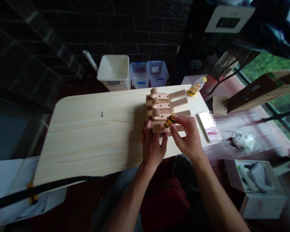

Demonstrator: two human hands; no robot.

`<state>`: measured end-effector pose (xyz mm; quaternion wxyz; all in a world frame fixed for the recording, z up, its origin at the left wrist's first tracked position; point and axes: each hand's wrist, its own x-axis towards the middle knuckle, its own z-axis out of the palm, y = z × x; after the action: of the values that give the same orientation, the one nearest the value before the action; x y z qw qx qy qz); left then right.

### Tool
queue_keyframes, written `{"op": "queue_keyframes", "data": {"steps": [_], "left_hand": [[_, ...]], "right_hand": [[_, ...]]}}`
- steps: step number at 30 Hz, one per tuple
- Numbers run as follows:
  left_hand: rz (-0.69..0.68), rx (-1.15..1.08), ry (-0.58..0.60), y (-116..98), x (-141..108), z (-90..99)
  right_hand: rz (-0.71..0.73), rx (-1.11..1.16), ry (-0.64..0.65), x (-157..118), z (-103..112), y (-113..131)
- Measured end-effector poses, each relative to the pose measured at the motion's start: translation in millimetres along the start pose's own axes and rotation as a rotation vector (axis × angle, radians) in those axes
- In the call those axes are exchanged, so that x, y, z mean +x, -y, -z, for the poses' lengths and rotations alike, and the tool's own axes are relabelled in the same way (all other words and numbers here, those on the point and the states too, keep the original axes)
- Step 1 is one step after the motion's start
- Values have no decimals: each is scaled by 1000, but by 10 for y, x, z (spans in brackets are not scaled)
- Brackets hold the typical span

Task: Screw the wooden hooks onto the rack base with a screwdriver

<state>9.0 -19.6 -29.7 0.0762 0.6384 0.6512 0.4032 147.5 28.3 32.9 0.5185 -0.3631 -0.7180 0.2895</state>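
Had the head cam up on my end and got a pretty good look at this one. The person's right hand (185, 137) had a yellow-and-black screwdriver (169, 121) pinched in its fingers (181, 120), closed snugly on the handle, with the tip down at the near end of a light wooden bracket assembly (159, 108). The left hand (152, 145) was just beside it, its fingers (148, 124) curled against that same near end, though I couldn't tell if they were really gripping or only touching. The assembly sat toward the right part of a pale wood-grain table (87, 145), with rounded brackets side by side and flat arms pointing right. A lone screw (102, 114) lay well off to the left. Past the arms were a yellow-capped plastic bottle (197, 86) on its side and a phone (206, 124), its screen blurred out.
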Motion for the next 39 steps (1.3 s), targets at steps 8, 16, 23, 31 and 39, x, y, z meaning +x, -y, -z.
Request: {"op": "queue_keyframes", "data": {"steps": [8, 16, 23, 31, 39], "left_hand": [[21, -2, 7, -22, 5, 9], [8, -2, -14, -39, 16, 24], [-1, -8, 14, -27, 15, 31], [-3, 1, -2, 1, -4, 3], [2, 5, -1, 2, -10, 0]], "right_hand": [[40, -24, -9, 22, 15, -13], [63, -26, -14, 20, 14, -13], [91, -71, 2, 74, 39, 63], [88, -89, 10, 78, 44, 71], [33, -7, 34, 25, 17, 25]]}}
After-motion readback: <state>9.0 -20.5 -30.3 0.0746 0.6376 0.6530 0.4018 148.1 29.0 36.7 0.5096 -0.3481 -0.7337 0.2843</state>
